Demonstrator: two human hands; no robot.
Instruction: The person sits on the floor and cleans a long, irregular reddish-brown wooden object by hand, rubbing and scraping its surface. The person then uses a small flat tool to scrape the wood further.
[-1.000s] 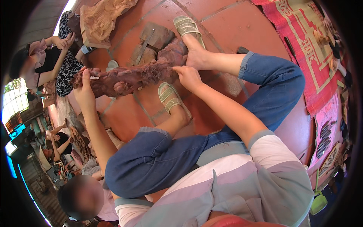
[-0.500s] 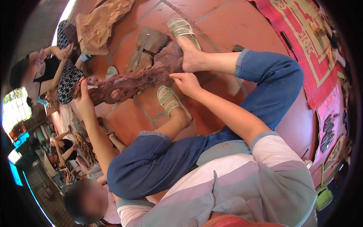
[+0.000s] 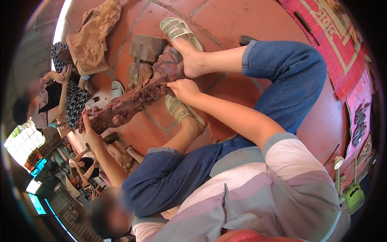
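Note:
A long, knobbly reddish-brown wood carving [image 3: 125,105] lies slantwise in front of me, its far end close to my bare heel. My left hand [image 3: 89,128] is closed around its near-left end, the thumb up along the side. At the edge of the carving's other half, my right hand [image 3: 184,90] has its fingers curled in and the fingertips against the wood; part of its grip is hidden. Beyond the carving sit wooden blocks [image 3: 148,47], with a thin flat metal-looking bar [image 3: 138,63] lying across them.
A larger pale-brown carving [image 3: 94,38] stands at the far left, beside a seated person [image 3: 42,97]. Another person [image 3: 109,211] is close by my left knee. My sandalled feet [image 3: 179,32] flank the carving. A red patterned mat [image 3: 322,38] with tools lies right.
The carving's left end has come lower in view, so it slants more. My right hand's outstretched index finger is now drawn in against the wood. The whole view has turned slightly.

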